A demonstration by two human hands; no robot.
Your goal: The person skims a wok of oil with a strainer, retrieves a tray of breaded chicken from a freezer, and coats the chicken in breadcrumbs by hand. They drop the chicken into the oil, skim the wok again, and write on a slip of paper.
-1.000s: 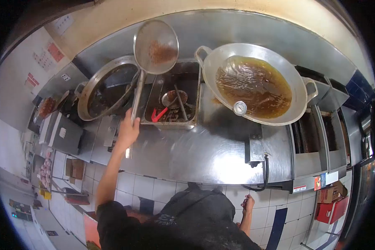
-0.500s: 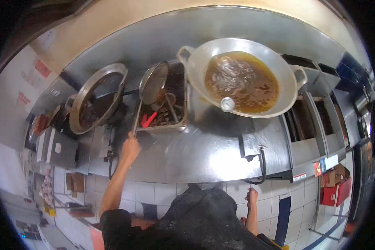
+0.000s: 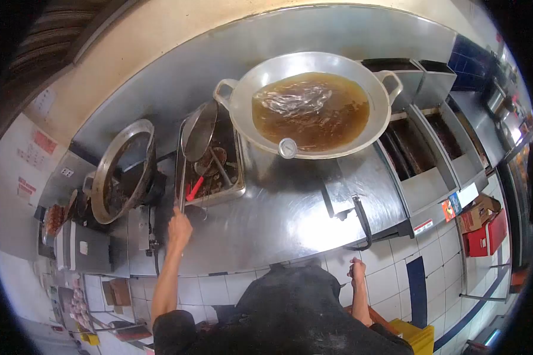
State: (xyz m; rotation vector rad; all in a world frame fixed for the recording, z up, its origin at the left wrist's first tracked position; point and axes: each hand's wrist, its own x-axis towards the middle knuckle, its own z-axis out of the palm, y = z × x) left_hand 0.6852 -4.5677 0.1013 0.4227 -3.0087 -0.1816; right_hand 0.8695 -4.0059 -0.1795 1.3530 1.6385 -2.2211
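My left hand (image 3: 179, 229) is closed around the long handle of a round mesh strainer (image 3: 199, 133). The strainer is tilted over a rectangular metal tray (image 3: 234, 192) set in the counter. A tool with a red handle (image 3: 194, 188) and a grey-handled tool (image 3: 221, 168) lie in this tray, among dark bits. My right hand (image 3: 356, 269) hangs low beside my body, off the counter's front edge, with its fingers curled in and nothing visible in them. Right of the tray stands a big two-handled wok (image 3: 243, 112) holding brown oil, with a dial thermometer (image 3: 287, 148) at its near rim.
At left, a second wok (image 3: 103, 204) with dark contents sits tilted in view. Deep fryer wells (image 3: 405, 142) line the right side. A bent black handle (image 3: 362, 222) juts from the counter front (image 3: 260, 236). A red box (image 3: 485, 234) and a yellow bin (image 3: 417, 337) stand at lower right.
My view has turned, so the woks and counter sit further left. My left hand still grips the strainer over the tray. The right hand remains low at my side.
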